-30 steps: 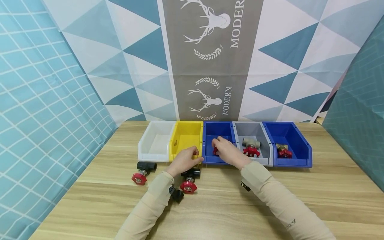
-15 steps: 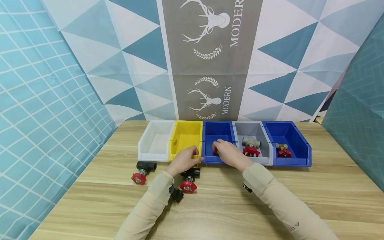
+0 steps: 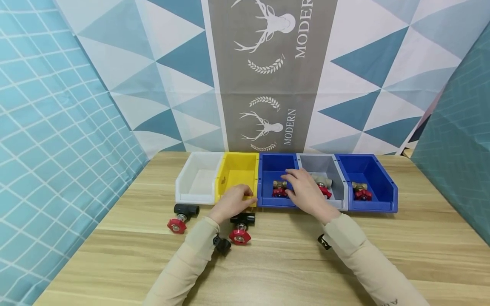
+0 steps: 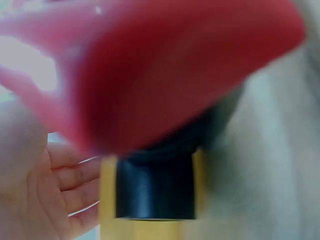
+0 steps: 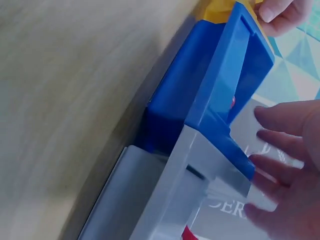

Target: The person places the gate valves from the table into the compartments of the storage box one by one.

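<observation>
My right hand is over the divider between the middle blue bin and the grey bin, fingers spread and holding nothing. Beside its fingertips, a brass valve with a red handwheel lies in the middle blue bin. At the front rim of the yellow bin my left hand hangs with loosely bent fingers around nothing. Just below it on the table stands a black valve with a red handwheel. The left wrist view has a red handwheel very close, covering part of that hand.
Left on the table lies another black valve with a red handwheel. A white bin ends the row at left. The right blue bin holds a brass valve; the grey bin holds a grey-beige one, partly hidden.
My right hand has let go of the brass valve's red handwheel in the middle blue bin and moved right, fingers opening, so the valve now shows. The left hand has hardly moved.
</observation>
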`<state>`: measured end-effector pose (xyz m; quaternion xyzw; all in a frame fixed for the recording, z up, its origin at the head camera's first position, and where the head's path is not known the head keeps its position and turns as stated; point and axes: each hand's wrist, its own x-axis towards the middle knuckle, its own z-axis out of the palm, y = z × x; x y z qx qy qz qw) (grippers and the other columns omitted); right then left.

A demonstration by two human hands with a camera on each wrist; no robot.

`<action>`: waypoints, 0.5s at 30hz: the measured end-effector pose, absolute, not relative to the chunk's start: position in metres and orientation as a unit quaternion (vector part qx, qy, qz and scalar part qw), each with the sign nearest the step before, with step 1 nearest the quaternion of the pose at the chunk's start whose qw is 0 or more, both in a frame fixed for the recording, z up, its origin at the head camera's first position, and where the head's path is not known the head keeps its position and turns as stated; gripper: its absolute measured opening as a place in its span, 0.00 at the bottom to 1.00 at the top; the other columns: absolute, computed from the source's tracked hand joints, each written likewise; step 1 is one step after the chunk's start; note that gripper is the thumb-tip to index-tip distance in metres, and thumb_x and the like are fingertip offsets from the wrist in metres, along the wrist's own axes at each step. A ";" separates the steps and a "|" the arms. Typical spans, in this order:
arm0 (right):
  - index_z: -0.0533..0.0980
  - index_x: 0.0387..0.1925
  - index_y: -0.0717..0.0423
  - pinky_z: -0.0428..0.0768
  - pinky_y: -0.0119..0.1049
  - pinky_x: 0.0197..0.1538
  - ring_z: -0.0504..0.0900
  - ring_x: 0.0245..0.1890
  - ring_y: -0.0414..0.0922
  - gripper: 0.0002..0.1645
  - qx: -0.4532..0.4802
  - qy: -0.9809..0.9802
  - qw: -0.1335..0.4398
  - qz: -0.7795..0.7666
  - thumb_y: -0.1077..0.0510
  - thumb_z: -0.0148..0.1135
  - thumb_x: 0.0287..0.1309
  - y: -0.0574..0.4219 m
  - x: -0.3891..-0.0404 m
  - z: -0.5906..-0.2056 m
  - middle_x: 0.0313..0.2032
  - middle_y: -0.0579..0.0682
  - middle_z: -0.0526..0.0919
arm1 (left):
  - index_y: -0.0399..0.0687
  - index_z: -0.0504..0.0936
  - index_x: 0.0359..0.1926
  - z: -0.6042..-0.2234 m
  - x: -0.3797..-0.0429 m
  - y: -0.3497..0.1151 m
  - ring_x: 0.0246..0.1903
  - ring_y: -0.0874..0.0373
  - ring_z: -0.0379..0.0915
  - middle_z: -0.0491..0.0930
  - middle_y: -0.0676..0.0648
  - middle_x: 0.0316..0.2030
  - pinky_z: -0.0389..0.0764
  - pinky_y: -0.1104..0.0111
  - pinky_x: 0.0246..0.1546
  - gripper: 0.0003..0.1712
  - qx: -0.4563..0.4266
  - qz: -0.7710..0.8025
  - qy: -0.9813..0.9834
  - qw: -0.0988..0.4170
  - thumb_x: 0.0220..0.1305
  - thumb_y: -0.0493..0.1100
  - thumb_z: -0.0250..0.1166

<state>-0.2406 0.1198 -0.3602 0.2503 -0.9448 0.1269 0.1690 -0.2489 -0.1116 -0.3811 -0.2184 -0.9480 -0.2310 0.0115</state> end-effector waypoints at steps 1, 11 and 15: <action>0.71 0.54 0.61 0.55 0.53 0.64 0.65 0.60 0.56 0.26 0.239 -0.948 0.163 0.129 0.59 0.63 0.52 0.122 -0.239 -0.361 0.58 0.61 0.69 | 0.45 0.78 0.36 -0.380 -0.248 -0.112 0.30 0.59 0.72 0.78 0.50 0.33 0.75 0.67 0.37 0.14 -0.220 -0.227 -0.949 0.017 0.59 0.52 0.61; 0.56 0.63 0.68 0.56 0.54 0.63 0.53 0.65 0.61 0.39 0.175 -0.970 0.084 0.149 0.57 0.61 0.55 0.137 -0.236 -0.363 0.65 0.65 0.54 | 0.45 0.78 0.37 -0.357 -0.227 -0.113 0.34 0.57 0.74 0.78 0.49 0.35 0.74 0.66 0.39 0.14 -0.274 -0.176 -0.942 0.078 0.58 0.50 0.62; 0.56 0.64 0.68 0.58 0.55 0.62 0.55 0.64 0.62 0.38 0.169 -0.970 0.068 0.162 0.57 0.59 0.56 0.137 -0.236 -0.364 0.66 0.65 0.54 | 0.48 0.78 0.34 -0.351 -0.213 -0.112 0.29 0.61 0.73 0.78 0.52 0.31 0.74 0.70 0.34 0.12 -0.318 -0.153 -0.934 0.062 0.58 0.51 0.62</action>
